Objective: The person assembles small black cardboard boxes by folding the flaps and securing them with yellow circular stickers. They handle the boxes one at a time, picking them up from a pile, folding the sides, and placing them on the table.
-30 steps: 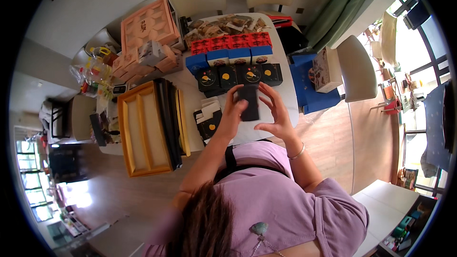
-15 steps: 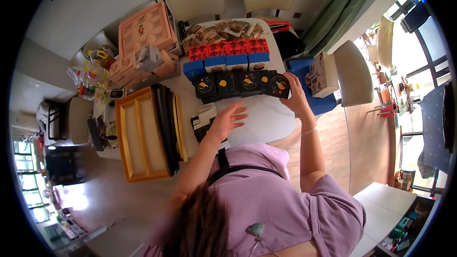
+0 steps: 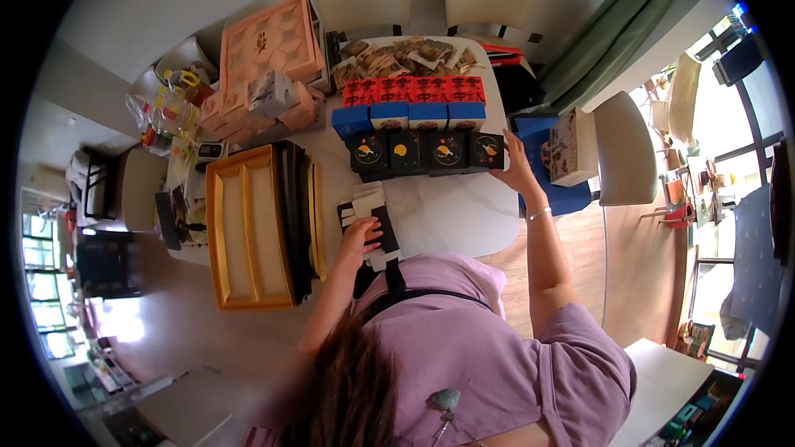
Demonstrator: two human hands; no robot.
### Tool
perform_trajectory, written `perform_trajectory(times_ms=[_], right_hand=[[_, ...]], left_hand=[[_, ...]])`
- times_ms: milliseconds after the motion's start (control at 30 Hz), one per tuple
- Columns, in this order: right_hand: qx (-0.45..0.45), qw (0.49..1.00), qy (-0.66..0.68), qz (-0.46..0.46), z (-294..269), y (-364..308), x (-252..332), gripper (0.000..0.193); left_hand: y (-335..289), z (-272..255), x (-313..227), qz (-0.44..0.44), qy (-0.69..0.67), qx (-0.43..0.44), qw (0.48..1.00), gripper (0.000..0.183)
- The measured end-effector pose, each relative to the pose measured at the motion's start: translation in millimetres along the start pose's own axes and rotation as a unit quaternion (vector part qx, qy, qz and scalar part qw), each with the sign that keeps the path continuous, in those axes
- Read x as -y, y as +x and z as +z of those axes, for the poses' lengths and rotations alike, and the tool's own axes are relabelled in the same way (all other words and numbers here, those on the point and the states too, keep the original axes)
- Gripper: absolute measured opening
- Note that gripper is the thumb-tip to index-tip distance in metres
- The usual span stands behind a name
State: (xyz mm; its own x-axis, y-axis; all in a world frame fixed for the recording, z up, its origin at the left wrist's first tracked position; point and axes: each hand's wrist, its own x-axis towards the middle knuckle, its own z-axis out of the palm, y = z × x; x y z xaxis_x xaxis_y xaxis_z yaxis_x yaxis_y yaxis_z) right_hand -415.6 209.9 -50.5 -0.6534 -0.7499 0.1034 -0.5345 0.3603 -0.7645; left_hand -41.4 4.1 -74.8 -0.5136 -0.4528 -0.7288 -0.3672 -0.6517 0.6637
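Observation:
On the marble-look table [image 3: 451, 215], a row of black square boxes [image 3: 445, 151] with gold round designs faces me. My right hand [image 3: 518, 167] grips the right end box, its fingers along the outer side and its thumb at the near corner. Close to my body lies a stack of flat black and white cartons [image 3: 383, 230]. Over its left part is my left hand [image 3: 361, 240], with fingers apart and slightly bent, their tips at a black carton. Behind the black row stand blue and white boxes [image 3: 426, 117], then red boxes [image 3: 414, 90] with black lettering.
Small packaged items [image 3: 406, 56] are heaped at the far side. Gold-rimmed trays [image 3: 240, 232] lean left of the cartons. Pink boxes [image 3: 269, 45] pile up at back left, near bottles [image 3: 175, 108]. A light-coloured box [image 3: 573, 147] sits on a blue surface beside a chair [image 3: 625, 149].
My left hand has drawn back toward me and down onto the flat cartons. My right hand stays at the end box, which now sits straighter against the row. The whole view has shifted slightly.

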Motion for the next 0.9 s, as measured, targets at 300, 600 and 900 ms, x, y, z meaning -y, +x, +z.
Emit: perform_trajectory(times_ms=[300,600,900], right_hand=[[-0.119,0.980,-0.113,0.114,31.9,-37.0,-9.0,0.054],[-0.101,0.989,0.006,0.106,32.6,-18.2,-10.8,0.047],[0.157,0.916,0.176,0.325,55.0,-52.6,-11.5,0.015]], left_hand=[[44.1,93.7,-54.6,0.140,0.300,0.245,0.911,0.052],[86.9,137.6,-54.6,0.231,0.250,0.215,0.915,0.059],[40.6,23.6,-10.0,0.256,0.246,-0.002,0.935,0.035]])
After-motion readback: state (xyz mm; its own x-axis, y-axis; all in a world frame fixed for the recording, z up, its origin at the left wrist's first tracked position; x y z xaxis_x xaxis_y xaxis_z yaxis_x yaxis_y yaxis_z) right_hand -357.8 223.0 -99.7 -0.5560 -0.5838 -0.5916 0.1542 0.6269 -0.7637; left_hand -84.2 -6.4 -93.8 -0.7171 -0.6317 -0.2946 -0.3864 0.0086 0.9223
